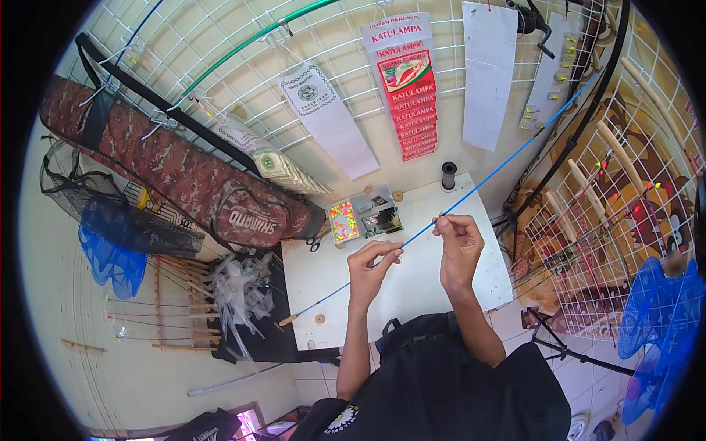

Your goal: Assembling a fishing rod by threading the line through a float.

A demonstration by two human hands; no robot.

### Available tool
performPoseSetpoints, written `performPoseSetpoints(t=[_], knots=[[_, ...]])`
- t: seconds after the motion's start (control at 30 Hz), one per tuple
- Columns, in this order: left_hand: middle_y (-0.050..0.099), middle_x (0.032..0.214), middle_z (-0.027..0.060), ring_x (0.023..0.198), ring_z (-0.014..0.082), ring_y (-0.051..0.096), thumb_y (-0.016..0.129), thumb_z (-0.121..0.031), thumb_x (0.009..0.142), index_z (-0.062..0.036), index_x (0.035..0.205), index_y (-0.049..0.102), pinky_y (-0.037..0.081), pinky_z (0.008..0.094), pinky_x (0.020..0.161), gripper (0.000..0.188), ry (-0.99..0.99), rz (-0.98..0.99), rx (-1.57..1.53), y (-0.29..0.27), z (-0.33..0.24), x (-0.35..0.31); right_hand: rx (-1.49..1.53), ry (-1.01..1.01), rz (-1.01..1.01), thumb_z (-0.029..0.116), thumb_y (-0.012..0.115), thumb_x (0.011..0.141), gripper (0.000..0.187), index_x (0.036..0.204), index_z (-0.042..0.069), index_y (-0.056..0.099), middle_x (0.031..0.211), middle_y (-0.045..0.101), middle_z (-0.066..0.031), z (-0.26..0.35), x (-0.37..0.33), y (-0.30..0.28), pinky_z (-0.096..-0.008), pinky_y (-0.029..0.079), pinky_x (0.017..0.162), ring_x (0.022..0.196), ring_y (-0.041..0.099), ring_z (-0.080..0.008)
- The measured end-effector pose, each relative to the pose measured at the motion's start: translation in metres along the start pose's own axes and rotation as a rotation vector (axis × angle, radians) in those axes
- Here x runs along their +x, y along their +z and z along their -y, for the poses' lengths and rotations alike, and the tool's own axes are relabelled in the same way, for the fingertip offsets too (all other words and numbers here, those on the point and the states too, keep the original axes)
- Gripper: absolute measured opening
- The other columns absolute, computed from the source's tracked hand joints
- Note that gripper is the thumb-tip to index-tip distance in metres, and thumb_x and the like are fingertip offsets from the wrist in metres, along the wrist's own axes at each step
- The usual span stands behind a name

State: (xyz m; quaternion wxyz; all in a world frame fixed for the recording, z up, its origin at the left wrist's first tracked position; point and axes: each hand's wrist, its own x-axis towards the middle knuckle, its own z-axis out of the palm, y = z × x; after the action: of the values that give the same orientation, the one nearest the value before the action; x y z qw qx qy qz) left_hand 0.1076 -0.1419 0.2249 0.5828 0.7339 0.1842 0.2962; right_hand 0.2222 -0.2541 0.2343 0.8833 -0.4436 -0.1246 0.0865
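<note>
A slim blue fishing rod (507, 163) slants across the white table, from its light handle end (287, 320) at lower left toward the upper right. My left hand (373, 270) is closed round the rod over the middle of the table, thumb and fingers together. Farther up the rod, my right hand (460, 246) is held in a pinch with its fingertips right at the shaft. Something small and dark shows at those fingertips, too small to name. Whether these fingers also grip the rod I cannot tell.
On the white table (412, 312) stand a compartment box (382, 220) with bright floats (343, 222), a dark line spool (448, 176) and scissors (314, 243). A camouflage rod bag (169, 165) hangs left. Bait packets (413, 110) hang on the wire grid behind; blue nets (654, 316) hang right.
</note>
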Motion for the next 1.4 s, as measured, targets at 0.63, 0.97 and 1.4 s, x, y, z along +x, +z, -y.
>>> performPoseSetpoints(t=[0.63,0.97,1.4], knots=[[0.067,0.077,0.0067,0.064,0.0108,0.06,0.072,-0.004,0.081,-0.0015,0.094,0.074,0.046,0.0253,0.06,0.013,-0.023,0.049,0.13,0.019,0.004,-0.003,0.097,0.118,-0.056,0.01,0.064,0.092,0.009,0.094,0.002,0.06,0.099,0.067,-0.0166,0.021,0.027,-0.039,-0.0288,0.047,0.078,0.077,0.058,-0.0124],[0.064,0.077,0.0032,0.058,0.0082,0.047,0.07,-0.009,0.084,-0.0066,0.098,0.073,0.039,0.0249,0.056,0.015,-0.061,0.079,0.202,0.028,-0.002,-0.019,0.092,0.097,-0.063,0.011,0.063,0.092,0.01,0.094,0.003,0.058,0.097,0.067,-0.0158,0.044,0.033,-0.055,-0.0311,0.051,0.08,0.082,0.064,-0.0168],[0.063,0.076,0.0035,0.059,0.009,0.045,0.07,-0.008,0.084,-0.0066,0.099,0.073,0.038,0.0244,0.056,0.016,-0.036,0.112,0.15,0.027,-0.005,-0.049,0.052,0.02,-0.088,0.01,0.065,0.091,0.011,0.094,0.001,0.059,0.095,0.068,-0.0158,0.087,0.024,-0.061,-0.0315,0.054,0.078,0.082,0.066,-0.0198]])
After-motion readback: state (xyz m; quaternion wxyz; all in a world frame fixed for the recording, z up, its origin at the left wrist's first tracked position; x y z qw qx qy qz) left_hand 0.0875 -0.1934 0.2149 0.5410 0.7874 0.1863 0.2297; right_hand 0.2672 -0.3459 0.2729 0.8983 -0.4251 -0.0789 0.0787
